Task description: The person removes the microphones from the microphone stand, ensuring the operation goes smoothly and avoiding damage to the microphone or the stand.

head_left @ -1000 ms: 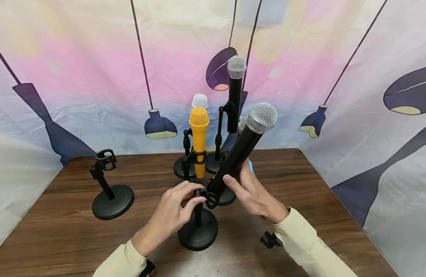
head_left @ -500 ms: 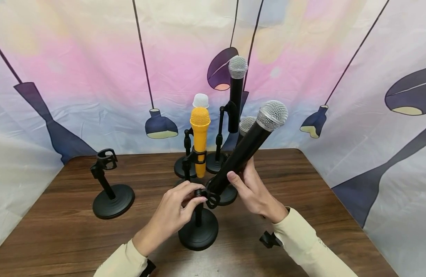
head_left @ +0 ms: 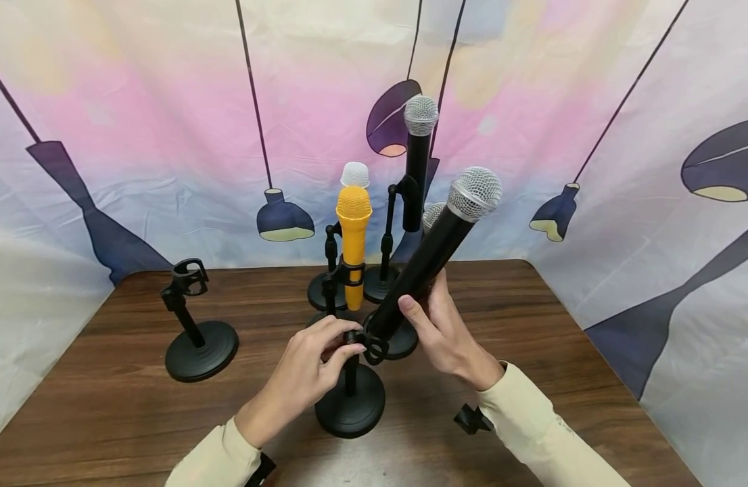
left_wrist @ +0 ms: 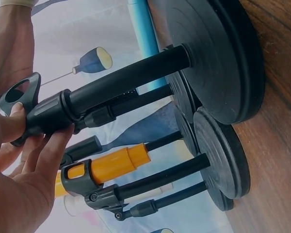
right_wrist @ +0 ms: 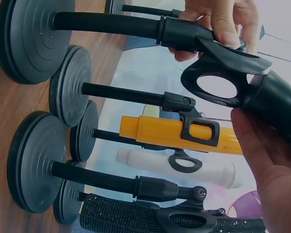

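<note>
My left hand [head_left: 310, 362] pinches the top of a black desktop microphone stand [head_left: 349, 402], just below its clip, with thumb and fingers. In my right hand [head_left: 450, 338] is a black microphone [head_left: 431, 257] with a silver mesh head, tilted up to the right. The microphone's lower end meets the oval-holed clip [right_wrist: 242, 60] in the right wrist view. From the left wrist side, the stand's round base [left_wrist: 228, 63] stands on the table, and the fingers wrap the joint under the clip.
Behind stand a yellow microphone [head_left: 353, 223], a white one [right_wrist: 179, 167], a tall black one [head_left: 416, 169] and a glittery black one [right_wrist: 121, 213], all on stands. A bare stand [head_left: 200, 352] is at left. A light blue tube [left_wrist: 145, 39] shows behind. Table edge [head_left: 471, 262] meets a printed cloth.
The right hand and the black microphone have shifted slightly right, the mesh head a little higher. The left hand has kept its pinch on the stand. The head view has moved slightly.
</note>
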`<move>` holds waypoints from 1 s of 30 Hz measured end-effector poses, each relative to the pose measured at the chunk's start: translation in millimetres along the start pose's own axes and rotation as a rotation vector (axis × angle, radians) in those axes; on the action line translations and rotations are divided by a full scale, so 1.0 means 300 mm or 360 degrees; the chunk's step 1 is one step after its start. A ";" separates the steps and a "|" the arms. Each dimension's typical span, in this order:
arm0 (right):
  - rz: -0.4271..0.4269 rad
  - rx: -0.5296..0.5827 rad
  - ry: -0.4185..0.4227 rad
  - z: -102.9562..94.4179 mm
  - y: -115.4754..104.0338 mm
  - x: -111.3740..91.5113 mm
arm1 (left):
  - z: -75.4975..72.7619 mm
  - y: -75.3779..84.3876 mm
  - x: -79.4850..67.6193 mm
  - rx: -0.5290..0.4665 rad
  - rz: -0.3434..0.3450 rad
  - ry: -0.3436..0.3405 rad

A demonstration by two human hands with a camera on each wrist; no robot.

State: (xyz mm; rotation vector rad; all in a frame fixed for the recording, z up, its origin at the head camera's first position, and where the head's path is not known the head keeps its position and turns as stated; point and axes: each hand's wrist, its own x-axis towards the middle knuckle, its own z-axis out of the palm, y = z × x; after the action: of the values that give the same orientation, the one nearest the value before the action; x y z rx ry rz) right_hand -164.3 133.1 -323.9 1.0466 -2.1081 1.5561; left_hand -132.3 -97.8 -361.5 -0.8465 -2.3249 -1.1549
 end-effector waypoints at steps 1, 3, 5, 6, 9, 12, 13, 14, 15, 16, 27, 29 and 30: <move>0.0001 0.0006 0.0025 -0.004 -0.001 0.001 | 0.000 0.000 0.000 0.0001 0.0002 0.0000; 0.0001 0.0023 0.0065 -0.012 -0.005 0.003 | 0.000 0.000 0.001 0.0006 0.0005 -0.0002; -0.0011 0.0037 0.0079 -0.022 -0.010 0.006 | 0.000 0.000 0.000 0.0014 0.0006 -0.0002; -0.0020 0.0046 0.0080 -0.027 -0.012 0.008 | -0.001 0.000 -0.001 0.0022 0.0006 0.0000; -0.0046 0.0046 0.0044 -0.041 -0.018 0.011 | -0.003 0.001 -0.003 0.0039 -0.0003 0.0003; -0.0033 0.0042 0.0046 -0.061 -0.021 0.007 | -0.005 0.003 -0.007 0.0051 -0.0008 0.0001; -0.0020 0.0033 0.0053 -0.069 -0.021 0.004 | -0.006 0.004 -0.008 0.0055 -0.0006 -0.0001; -0.0003 0.0026 0.0059 -0.078 -0.021 0.001 | -0.007 0.004 -0.009 0.0058 -0.0001 -0.0001; 0.0017 0.0013 0.0061 -0.087 -0.021 -0.003 | -0.009 0.004 -0.010 0.0060 0.0005 0.0001; 0.0039 0.0006 0.0063 -0.095 -0.019 -0.007 | -0.011 0.003 -0.012 0.0067 0.0012 0.0006; 0.0254 -0.0209 0.0138 -0.177 0.039 -0.070 | -0.069 -0.011 -0.063 0.0108 0.0021 0.0107; 0.0274 -0.0226 0.0147 -0.189 0.050 -0.081 | -0.085 -0.013 -0.076 0.0108 -0.0001 0.0117; 0.0286 -0.0229 0.0146 -0.195 0.056 -0.086 | -0.093 -0.014 -0.082 0.0110 -0.0009 0.0123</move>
State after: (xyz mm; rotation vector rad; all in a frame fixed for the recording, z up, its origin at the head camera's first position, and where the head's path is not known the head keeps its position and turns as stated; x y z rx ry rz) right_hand -168.3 198.8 -330.8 0.7417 -2.2639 1.4735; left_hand -114.6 -130.9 -362.5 -0.7578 -2.2917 -1.0839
